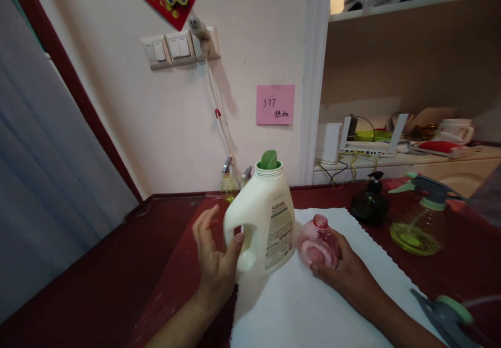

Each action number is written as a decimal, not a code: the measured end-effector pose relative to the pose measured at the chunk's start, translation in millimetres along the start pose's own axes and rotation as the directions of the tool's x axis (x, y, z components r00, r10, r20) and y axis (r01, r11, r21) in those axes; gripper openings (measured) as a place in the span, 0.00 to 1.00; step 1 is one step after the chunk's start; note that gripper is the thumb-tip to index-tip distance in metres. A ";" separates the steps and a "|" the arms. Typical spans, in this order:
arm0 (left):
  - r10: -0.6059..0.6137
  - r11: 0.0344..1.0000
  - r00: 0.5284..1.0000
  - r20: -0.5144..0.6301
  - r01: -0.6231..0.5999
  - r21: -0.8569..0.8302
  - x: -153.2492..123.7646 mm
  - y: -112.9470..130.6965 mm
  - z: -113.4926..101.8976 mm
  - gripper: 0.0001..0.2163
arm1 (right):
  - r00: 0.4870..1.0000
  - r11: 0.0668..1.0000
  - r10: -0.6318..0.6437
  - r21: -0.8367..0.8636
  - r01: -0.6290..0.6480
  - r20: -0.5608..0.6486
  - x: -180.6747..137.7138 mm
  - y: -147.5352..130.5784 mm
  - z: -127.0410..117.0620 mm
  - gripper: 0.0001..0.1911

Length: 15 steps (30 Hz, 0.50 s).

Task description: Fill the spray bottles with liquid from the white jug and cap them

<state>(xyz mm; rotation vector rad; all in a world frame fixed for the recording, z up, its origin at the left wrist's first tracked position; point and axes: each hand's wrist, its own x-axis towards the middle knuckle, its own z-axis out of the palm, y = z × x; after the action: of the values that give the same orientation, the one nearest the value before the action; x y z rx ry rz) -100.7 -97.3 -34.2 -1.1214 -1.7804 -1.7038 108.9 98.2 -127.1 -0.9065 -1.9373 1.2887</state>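
A large cream detergent jug [256,207] stands on the white cloth, uncapped, with a green pour spout [269,159] in its neck and a printed label facing right. My left hand [217,256] is beside the jug's handle, fingers apart and thumb near the handle opening; whether it touches is hard to tell. Right of the jug is a pink see-through bottle [319,241] with an open, threaded neck. My right hand [344,267] is wrapped around its lower right side. A grey and green spray head [446,314] lies loose at the lower right, its thin tube pointing right.
Behind the jug stand small spray bottles [229,181] by the wall. To the right are a dark pump bottle [370,202] and a clear spray bottle [417,233] with yellow-green liquid. A white cloth [293,306] covers part of the red table [164,233]. A router [370,147] sits on the shelf.
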 end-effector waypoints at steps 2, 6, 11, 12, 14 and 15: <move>0.159 0.986 0.987 -0.018 -0.160 -0.053 -5.9 6.1 -1.5 0.26 | 1.000 1.000 -0.001 -0.014 0.001 -0.006 -0.8 -2.9 -0.7 0.47; 0.327 0.935 0.936 0.129 -0.301 -0.186 -19.9 23.6 -1.5 0.27 | 1.000 1.000 0.002 -0.027 -0.002 -0.004 -2.7 -8.0 -3.6 0.47; 0.315 0.942 0.880 0.355 -0.245 -0.229 -40.5 37.3 4.9 0.21 | 0.999 0.997 0.014 0.082 -0.012 -0.029 -2.9 -18.6 -8.2 0.44; 0.296 0.946 0.872 0.389 -0.212 -0.245 -45.1 37.5 6.8 0.20 | 0.999 0.995 0.006 0.100 -0.002 -0.039 -1.7 -20.5 -9.4 0.45; 0.252 0.955 0.849 0.464 -0.143 -0.258 -53.5 36.3 10.4 0.20 | 0.998 0.994 -0.019 0.103 0.024 -0.054 1.6 -22.6 -12.6 0.46; 0.232 0.960 0.835 0.499 -0.114 -0.256 -57.1 35.4 12.0 0.21 | 0.998 0.995 -0.031 0.091 0.036 -0.056 3.2 -22.9 -14.6 0.47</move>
<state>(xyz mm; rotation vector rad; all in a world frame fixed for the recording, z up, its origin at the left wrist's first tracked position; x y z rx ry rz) -37.2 -103.3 -58.3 -1.9409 -1.7336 -1.6059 114.3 101.7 -100.5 -0.8509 -1.8282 1.3087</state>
